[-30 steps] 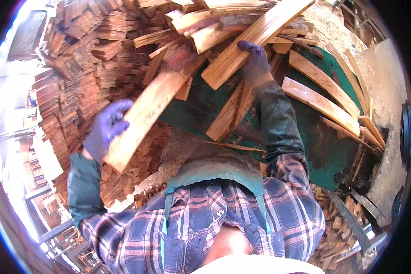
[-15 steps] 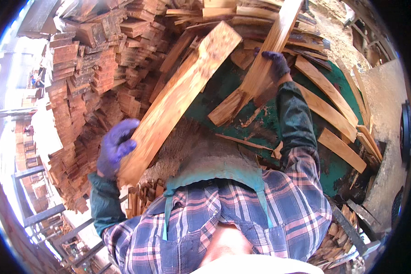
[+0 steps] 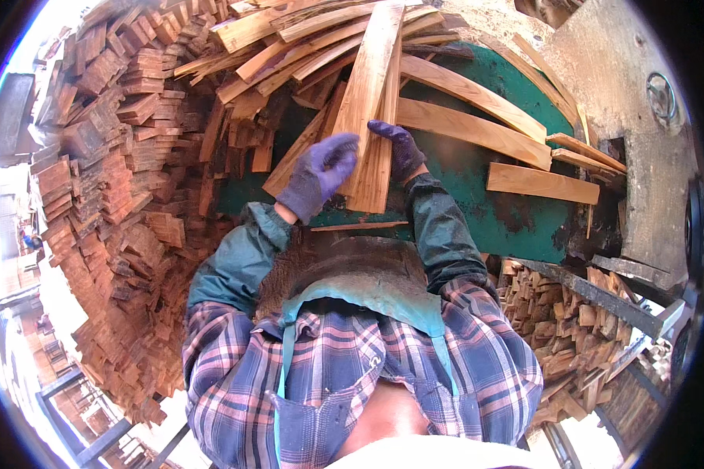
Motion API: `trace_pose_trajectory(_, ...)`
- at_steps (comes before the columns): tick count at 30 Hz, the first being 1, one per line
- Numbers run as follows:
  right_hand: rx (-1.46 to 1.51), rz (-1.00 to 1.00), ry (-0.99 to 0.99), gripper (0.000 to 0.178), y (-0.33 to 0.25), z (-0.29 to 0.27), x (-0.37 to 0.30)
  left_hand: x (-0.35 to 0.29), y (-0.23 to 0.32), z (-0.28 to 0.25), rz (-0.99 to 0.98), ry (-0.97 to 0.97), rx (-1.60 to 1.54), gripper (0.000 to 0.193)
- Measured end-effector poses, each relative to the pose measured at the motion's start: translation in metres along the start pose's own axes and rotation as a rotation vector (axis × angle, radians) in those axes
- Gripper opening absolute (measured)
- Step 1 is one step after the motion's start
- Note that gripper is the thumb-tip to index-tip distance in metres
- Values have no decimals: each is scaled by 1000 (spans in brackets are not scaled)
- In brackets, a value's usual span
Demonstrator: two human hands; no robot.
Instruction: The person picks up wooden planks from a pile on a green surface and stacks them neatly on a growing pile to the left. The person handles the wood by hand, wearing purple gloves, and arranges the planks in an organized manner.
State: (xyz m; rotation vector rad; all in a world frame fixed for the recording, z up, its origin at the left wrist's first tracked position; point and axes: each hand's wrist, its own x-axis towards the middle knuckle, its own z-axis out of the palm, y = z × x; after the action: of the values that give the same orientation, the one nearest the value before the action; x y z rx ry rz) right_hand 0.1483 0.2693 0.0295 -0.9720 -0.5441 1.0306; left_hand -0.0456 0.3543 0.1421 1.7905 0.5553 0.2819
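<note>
Two long wooden planks overlap in front of me, pointing away. The upper plank (image 3: 370, 74) is pale, and the lower plank (image 3: 378, 168) shows along its right side and near end. My left hand (image 3: 319, 176), in a purple glove, curls at the left edge of the planks with its thumb bent. On the opposite edge, my gloved right hand (image 3: 399, 150) grips the planks, its fingers partly hidden by them. Beneath them is a green work surface (image 3: 477, 215) with dark worn patches.
Several loose planks fan out at the far side, with a curved plank (image 3: 469, 129) and a short plank (image 3: 541, 183) to the right. High stacks of cut wood (image 3: 125, 203) rise on the left. A metal bar (image 3: 594, 297) and more wood pieces (image 3: 559, 336) lie at lower right.
Both hands have come together at the middle, bringing their separate planks into an overlap. My left hand moved right and away from me; the right moved left. The view has turned.
</note>
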Motion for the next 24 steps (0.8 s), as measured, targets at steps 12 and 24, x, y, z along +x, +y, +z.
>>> trace_pose_trajectory(12, 382, 454, 52, 59, -79, -36, -68, 11, -31, 41, -356, -247, -1346, 93)
trace_pose_trajectory(24, 539, 44, 465, 58, -87, -84, -222, 55, 28, 122, -436, -816, -702, 88)
